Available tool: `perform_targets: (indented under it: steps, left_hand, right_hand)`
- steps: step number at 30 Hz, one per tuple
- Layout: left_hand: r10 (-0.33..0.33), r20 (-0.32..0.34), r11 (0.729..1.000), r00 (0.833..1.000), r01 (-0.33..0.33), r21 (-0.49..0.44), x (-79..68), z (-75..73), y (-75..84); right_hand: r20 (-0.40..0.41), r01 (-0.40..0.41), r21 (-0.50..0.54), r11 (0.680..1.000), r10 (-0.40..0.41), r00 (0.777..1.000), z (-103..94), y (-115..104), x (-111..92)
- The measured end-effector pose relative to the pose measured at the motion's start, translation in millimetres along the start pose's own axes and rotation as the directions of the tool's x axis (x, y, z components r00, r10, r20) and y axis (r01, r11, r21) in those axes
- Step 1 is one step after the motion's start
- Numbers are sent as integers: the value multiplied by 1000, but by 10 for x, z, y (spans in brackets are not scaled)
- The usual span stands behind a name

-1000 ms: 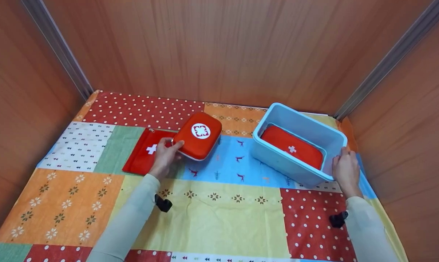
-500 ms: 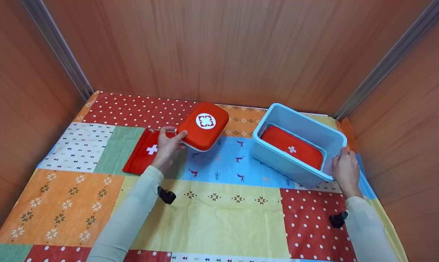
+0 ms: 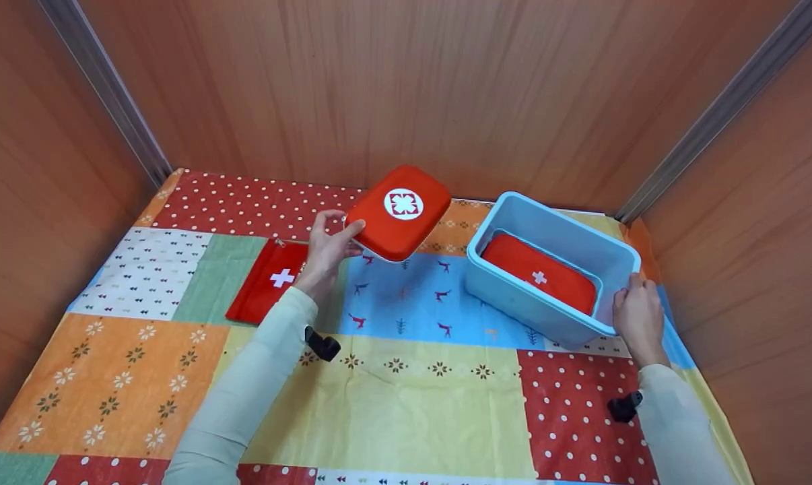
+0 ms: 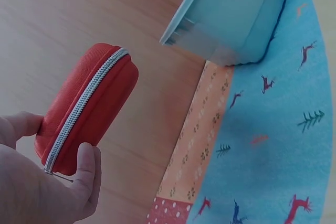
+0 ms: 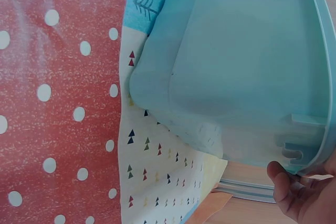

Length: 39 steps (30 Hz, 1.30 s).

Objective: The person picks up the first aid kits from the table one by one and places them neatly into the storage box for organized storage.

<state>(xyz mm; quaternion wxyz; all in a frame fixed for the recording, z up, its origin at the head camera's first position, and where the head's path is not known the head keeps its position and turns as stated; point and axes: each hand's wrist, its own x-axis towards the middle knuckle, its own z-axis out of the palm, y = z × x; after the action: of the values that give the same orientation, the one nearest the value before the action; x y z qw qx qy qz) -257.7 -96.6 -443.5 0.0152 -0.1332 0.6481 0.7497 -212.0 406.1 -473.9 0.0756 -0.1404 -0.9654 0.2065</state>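
My left hand [image 3: 330, 252] pinches one end of a red zippered first aid case [image 3: 425, 219], thumb on top and fingers beneath. The case is raised above the tablecloth, its white round emblem facing up. In the left wrist view its grey zipper [image 4: 84, 103] runs along the side between thumb and fingers. At the right, my right hand [image 3: 640, 316] grips the rim of a light blue plastic bin [image 3: 534, 306]. Inside the bin lies a red pouch [image 3: 514, 259] with a white cross. A flat red zip pouch [image 3: 254, 296] with a white cross lies left, partly hidden behind my left hand.
A patchwork-patterned tablecloth [image 3: 413, 417] covers the table. Wood-grain panels [image 3: 392, 81] enclose the back and both sides, joined by metal corner strips [image 3: 103, 94]. The bin stands near the back right corner.
My left hand has lifted the first aid case and carried it right and toward the back, away from over the flat pouch. The right hand and bin have stayed in place.
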Motion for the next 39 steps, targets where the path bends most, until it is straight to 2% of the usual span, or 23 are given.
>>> perform_targets:
  steps: [7, 11, 22, 34, 39]
  left_hand:
    - [51, -4, 999, 999, -51, -8, 11, 135, 55]
    - [62, 4, 998, 998, -62, -14, 11, 203, 91]
    - [86, 77, 996, 993, -85, -23, 43, 429, 213]
    - [141, 170, 990, 975, -143, -4, 69, 745, 313]
    - [132, 176, 990, 975, -137, 16, 79, 868, 313]
  right_hand:
    - [-41, 45, 1, 999, -45, 998, 28, 12, 9]
    - [-25, 42, 11, 999, -42, 999, 21, 15, -1]
    - [-16, 29, 20, 999, -29, 999, 25, 14, -2]
    - [-33, 39, 6, 999, -39, 999, 30, 8, 5]
    - [-37, 47, 15, 999, -47, 998, 33, 15, 5]
